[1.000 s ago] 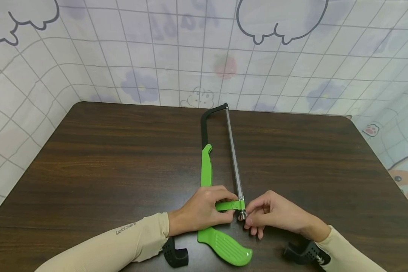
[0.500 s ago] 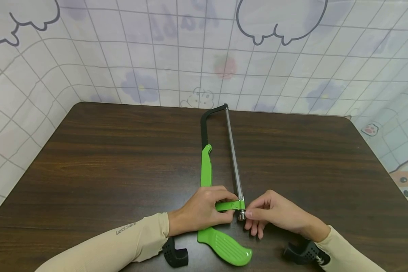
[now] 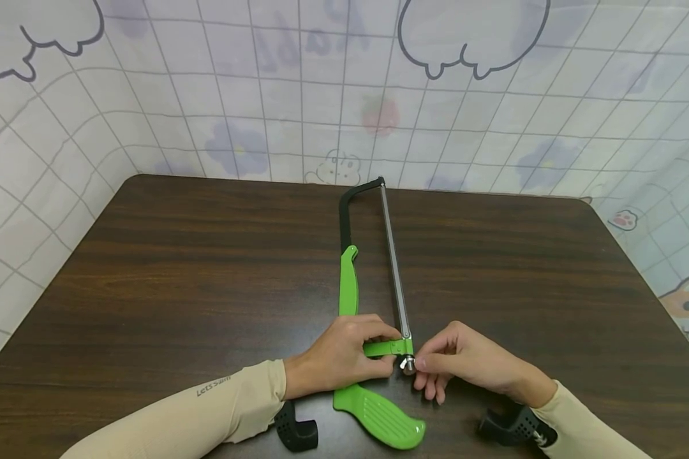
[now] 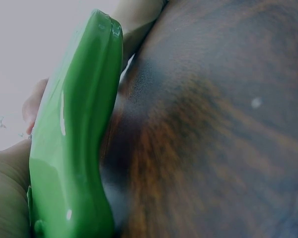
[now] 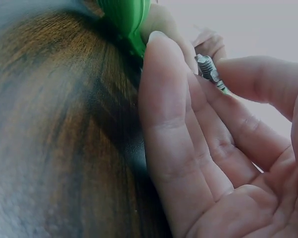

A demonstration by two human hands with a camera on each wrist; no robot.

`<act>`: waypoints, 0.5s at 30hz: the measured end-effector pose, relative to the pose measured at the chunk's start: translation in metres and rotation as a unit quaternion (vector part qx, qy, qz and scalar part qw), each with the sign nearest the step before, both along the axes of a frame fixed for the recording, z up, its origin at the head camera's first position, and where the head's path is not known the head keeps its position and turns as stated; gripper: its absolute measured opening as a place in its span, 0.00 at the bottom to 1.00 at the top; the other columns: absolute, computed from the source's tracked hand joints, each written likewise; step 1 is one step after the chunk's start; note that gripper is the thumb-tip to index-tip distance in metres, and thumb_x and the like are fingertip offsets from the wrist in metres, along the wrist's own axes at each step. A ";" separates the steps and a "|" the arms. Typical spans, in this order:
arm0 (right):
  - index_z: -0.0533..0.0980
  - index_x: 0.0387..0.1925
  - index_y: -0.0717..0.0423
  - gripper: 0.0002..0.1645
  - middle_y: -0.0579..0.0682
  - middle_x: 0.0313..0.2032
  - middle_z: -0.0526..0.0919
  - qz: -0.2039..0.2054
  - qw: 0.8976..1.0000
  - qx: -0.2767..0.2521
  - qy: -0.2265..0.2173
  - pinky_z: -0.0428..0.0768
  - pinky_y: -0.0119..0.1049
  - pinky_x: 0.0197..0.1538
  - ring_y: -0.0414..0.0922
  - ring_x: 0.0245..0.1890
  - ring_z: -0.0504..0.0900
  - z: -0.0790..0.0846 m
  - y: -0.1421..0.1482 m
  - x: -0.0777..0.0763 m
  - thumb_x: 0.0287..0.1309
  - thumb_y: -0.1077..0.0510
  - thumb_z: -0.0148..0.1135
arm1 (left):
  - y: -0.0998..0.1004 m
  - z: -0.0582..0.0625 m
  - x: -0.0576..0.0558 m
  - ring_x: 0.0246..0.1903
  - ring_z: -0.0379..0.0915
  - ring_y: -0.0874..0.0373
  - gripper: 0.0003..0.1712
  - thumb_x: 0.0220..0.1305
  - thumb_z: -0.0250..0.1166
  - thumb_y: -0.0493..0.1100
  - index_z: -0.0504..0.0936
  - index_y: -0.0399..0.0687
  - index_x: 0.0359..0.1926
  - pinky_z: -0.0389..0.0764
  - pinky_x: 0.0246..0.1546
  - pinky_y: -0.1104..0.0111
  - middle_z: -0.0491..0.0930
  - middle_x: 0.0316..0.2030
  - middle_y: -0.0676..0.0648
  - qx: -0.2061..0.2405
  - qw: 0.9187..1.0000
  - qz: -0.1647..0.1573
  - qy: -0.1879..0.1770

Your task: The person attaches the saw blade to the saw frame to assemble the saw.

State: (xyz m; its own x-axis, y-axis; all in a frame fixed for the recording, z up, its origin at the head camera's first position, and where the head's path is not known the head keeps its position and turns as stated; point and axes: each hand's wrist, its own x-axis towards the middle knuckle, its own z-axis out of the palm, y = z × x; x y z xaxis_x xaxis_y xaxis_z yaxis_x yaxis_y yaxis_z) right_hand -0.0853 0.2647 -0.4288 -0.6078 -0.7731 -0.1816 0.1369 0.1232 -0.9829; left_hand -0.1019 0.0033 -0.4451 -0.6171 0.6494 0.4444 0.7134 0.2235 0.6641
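A hacksaw (image 3: 349,280) lies on the table, with a green handle, a black front frame and a silver blade bar (image 3: 394,268) on its right side. My left hand (image 3: 344,350) lies over the green frame, its thumb and fingers pinching the short green cross arm (image 3: 387,347). At the near end of the bar sits a silver wing nut (image 3: 407,365) on a threaded screw (image 5: 206,65). My right hand (image 3: 471,360) pinches the nut between thumb and index finger, the other fingers loosely bent below. In the left wrist view the green handle (image 4: 77,134) hides most of that hand.
The hacksaw rests on a dark wood-grain table (image 3: 207,268). A white gridded cloth (image 3: 298,95) with cartoon prints stands behind the table and at its sides. Black wrist mounts (image 3: 295,430) sit under both forearms.
The silver wing nut has turned between my right thumb and index finger, which shifted slightly. My left hand and the hacksaw keep their place.
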 end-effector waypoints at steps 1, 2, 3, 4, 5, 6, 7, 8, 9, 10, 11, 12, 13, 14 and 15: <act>0.83 0.41 0.74 0.17 0.48 0.34 0.91 0.001 1.000 0.000 0.000 0.89 0.42 0.34 0.37 0.29 0.88 0.000 0.000 0.000 0.76 0.63 0.53 | 0.000 0.000 0.000 0.33 0.77 0.68 0.14 0.57 0.72 0.35 0.90 0.45 0.47 0.77 0.36 0.84 0.88 0.37 0.51 0.000 1.000 0.000 0.001; 0.83 0.41 0.74 0.17 0.49 0.34 0.91 0.001 1.000 0.002 0.001 0.89 0.42 0.34 0.37 0.29 0.88 0.000 0.000 0.000 0.76 0.63 0.53 | 0.000 0.000 0.000 0.33 0.76 0.68 0.14 0.57 0.72 0.35 0.90 0.45 0.47 0.77 0.36 0.84 0.87 0.37 0.52 0.000 1.000 0.001 0.002; 0.83 0.41 0.74 0.17 0.48 0.34 0.91 -0.001 1.000 0.006 -0.005 0.89 0.41 0.34 0.37 0.29 0.88 0.001 0.000 0.000 0.76 0.62 0.54 | 0.000 0.000 0.000 0.32 0.76 0.69 0.14 0.57 0.72 0.35 0.90 0.45 0.47 0.77 0.36 0.84 0.87 0.37 0.52 0.000 1.000 0.001 0.002; 0.83 0.41 0.74 0.18 0.48 0.34 0.91 -0.003 1.000 0.009 -0.011 0.89 0.40 0.34 0.37 0.30 0.88 0.002 0.000 0.000 0.76 0.61 0.54 | 0.000 -0.001 0.000 0.32 0.76 0.69 0.14 0.57 0.72 0.35 0.90 0.45 0.47 0.76 0.36 0.84 0.87 0.37 0.52 0.000 1.000 0.001 0.002; 0.83 0.41 0.74 0.18 0.48 0.34 0.91 -0.003 1.000 0.009 -0.012 0.89 0.40 0.35 0.37 0.30 0.88 0.002 0.000 0.000 0.76 0.61 0.54 | 0.000 -0.001 0.000 0.32 0.76 0.69 0.14 0.57 0.72 0.35 0.90 0.45 0.47 0.76 0.36 0.84 0.87 0.36 0.52 0.001 1.000 0.002 0.002; 0.83 0.42 0.75 0.18 0.48 0.34 0.90 0.000 1.000 0.005 -0.008 0.89 0.40 0.34 0.37 0.30 0.88 0.001 0.000 0.000 0.76 0.62 0.53 | 0.000 -0.001 0.000 0.32 0.76 0.69 0.14 0.57 0.72 0.35 0.90 0.45 0.46 0.76 0.36 0.85 0.87 0.36 0.52 0.001 1.000 0.002 0.003; 0.82 0.42 0.75 0.18 0.48 0.35 0.90 0.003 1.000 0.002 -0.007 0.89 0.40 0.35 0.37 0.30 0.88 0.001 0.000 0.000 0.76 0.62 0.53 | 0.000 -0.001 0.000 0.32 0.76 0.69 0.14 0.57 0.72 0.35 0.90 0.45 0.47 0.76 0.35 0.85 0.87 0.36 0.52 0.002 1.000 0.002 0.003; 0.82 0.42 0.75 0.18 0.48 0.35 0.90 0.003 1.000 -0.001 -0.010 0.89 0.40 0.35 0.37 0.31 0.88 0.001 0.000 0.000 0.76 0.62 0.53 | 0.000 -0.002 0.000 0.32 0.76 0.69 0.15 0.57 0.72 0.35 0.90 0.45 0.47 0.76 0.35 0.85 0.87 0.36 0.52 0.003 1.000 0.002 0.003; 0.82 0.43 0.75 0.17 0.48 0.35 0.90 0.004 1.000 -0.003 -0.012 0.89 0.39 0.35 0.37 0.31 0.88 0.000 -0.001 0.000 0.76 0.62 0.53 | 0.000 -0.002 0.000 0.32 0.76 0.69 0.15 0.57 0.72 0.35 0.90 0.45 0.46 0.76 0.35 0.85 0.87 0.36 0.52 0.004 1.000 0.002 0.004; 0.81 0.43 0.76 0.17 0.48 0.36 0.90 0.007 1.000 -0.010 -0.008 0.89 0.40 0.34 0.37 0.31 0.88 -0.001 -0.001 0.000 0.76 0.63 0.52 | 0.000 -0.002 0.000 0.32 0.76 0.69 0.15 0.57 0.72 0.35 0.90 0.45 0.46 0.76 0.35 0.84 0.87 0.36 0.52 0.004 1.000 0.002 0.005; 0.81 0.43 0.77 0.17 0.48 0.36 0.90 0.011 1.000 -0.017 -0.004 0.89 0.40 0.34 0.36 0.31 0.88 -0.002 -0.001 0.000 0.76 0.64 0.52 | 0.000 -0.002 0.000 0.32 0.76 0.69 0.15 0.57 0.72 0.35 0.90 0.45 0.46 0.77 0.36 0.84 0.87 0.36 0.52 0.005 1.000 0.002 0.006; 0.80 0.43 0.77 0.16 0.48 0.36 0.89 0.011 1.000 -0.020 -0.005 0.89 0.39 0.34 0.36 0.32 0.88 -0.003 -0.001 0.000 0.76 0.64 0.52 | 0.000 -0.002 0.000 0.32 0.76 0.69 0.15 0.57 0.72 0.35 0.90 0.45 0.46 0.77 0.36 0.84 0.87 0.36 0.52 0.006 1.000 0.001 0.006; 0.80 0.43 0.77 0.16 0.48 0.36 0.89 0.012 1.000 -0.021 -0.006 0.89 0.38 0.34 0.36 0.32 0.88 -0.004 -0.001 0.000 0.76 0.64 0.52 | 0.000 -0.002 0.000 0.32 0.76 0.69 0.15 0.57 0.72 0.35 0.90 0.45 0.46 0.77 0.36 0.84 0.87 0.36 0.52 0.006 1.000 0.001 0.006; 0.79 0.44 0.78 0.16 0.48 0.36 0.89 0.012 1.000 -0.024 -0.003 0.89 0.38 0.34 0.36 0.32 0.88 -0.005 -0.001 0.000 0.76 0.65 0.52 | 0.000 -0.002 0.000 0.32 0.76 0.69 0.15 0.57 0.72 0.35 0.90 0.45 0.46 0.77 0.35 0.84 0.87 0.36 0.52 0.006 1.000 0.001 0.005; 0.79 0.44 0.77 0.15 0.48 0.36 0.89 0.012 1.000 -0.022 -0.001 0.89 0.38 0.33 0.36 0.32 0.88 -0.006 -0.001 0.000 0.76 0.65 0.52 | 0.000 -0.002 0.000 0.31 0.76 0.69 0.15 0.57 0.71 0.35 0.90 0.45 0.46 0.77 0.35 0.84 0.87 0.36 0.52 0.006 1.000 0.000 0.005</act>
State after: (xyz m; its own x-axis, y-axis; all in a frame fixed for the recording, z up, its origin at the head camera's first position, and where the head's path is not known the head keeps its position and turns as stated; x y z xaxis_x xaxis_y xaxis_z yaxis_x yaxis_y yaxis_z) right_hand -0.0854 0.2638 -0.4344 -0.5890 -0.7945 -0.1478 0.1368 0.0822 -0.9872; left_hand -0.1023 0.0037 -0.4474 -0.6134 0.6435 0.4579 0.7194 0.2161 0.6601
